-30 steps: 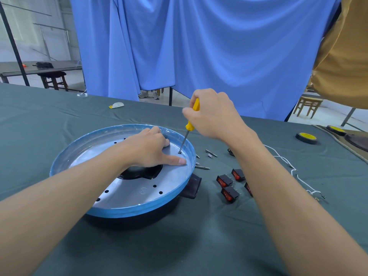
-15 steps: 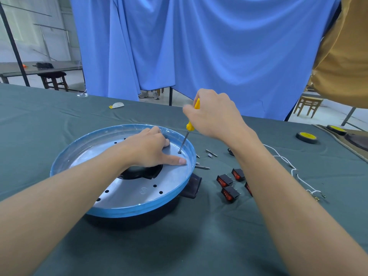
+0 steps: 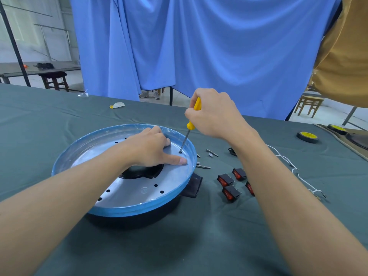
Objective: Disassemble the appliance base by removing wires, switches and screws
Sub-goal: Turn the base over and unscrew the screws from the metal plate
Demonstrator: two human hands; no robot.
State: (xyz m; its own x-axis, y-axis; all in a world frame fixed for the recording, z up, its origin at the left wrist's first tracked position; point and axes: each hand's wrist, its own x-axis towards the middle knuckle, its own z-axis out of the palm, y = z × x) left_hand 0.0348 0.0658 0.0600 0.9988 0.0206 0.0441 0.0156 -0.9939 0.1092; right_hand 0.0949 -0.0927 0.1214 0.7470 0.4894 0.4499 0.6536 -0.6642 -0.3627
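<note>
The round appliance base point(image 3: 139, 196), a silver plate with a blue rim over a black body, lies on the grey-green table. My left hand point(image 3: 151, 148) presses flat on the plate, thumb stretched toward the right rim. My right hand point(image 3: 215, 114) grips a yellow-handled screwdriver point(image 3: 191, 124); its tip stands in a screw hole point(image 3: 180, 152) near the right rim. Several black and red rocker switches point(image 3: 231, 184) lie to the right of the base, partly behind my right forearm. A white wire point(image 3: 294, 168) trails further right. Loose screws point(image 3: 211, 153) lie beside the rim.
A black and yellow tape roll point(image 3: 307, 136) sits at the far right, next to a dark mat point(image 3: 350, 140). A small white and yellow scrap point(image 3: 117, 105) lies on the far table side. Blue curtain hangs behind; a person in a mustard top point(image 3: 346, 56) stands at the upper right.
My right hand has shifted slightly on the screwdriver handle, with the tip staying in the same hole. My left hand has not moved.
</note>
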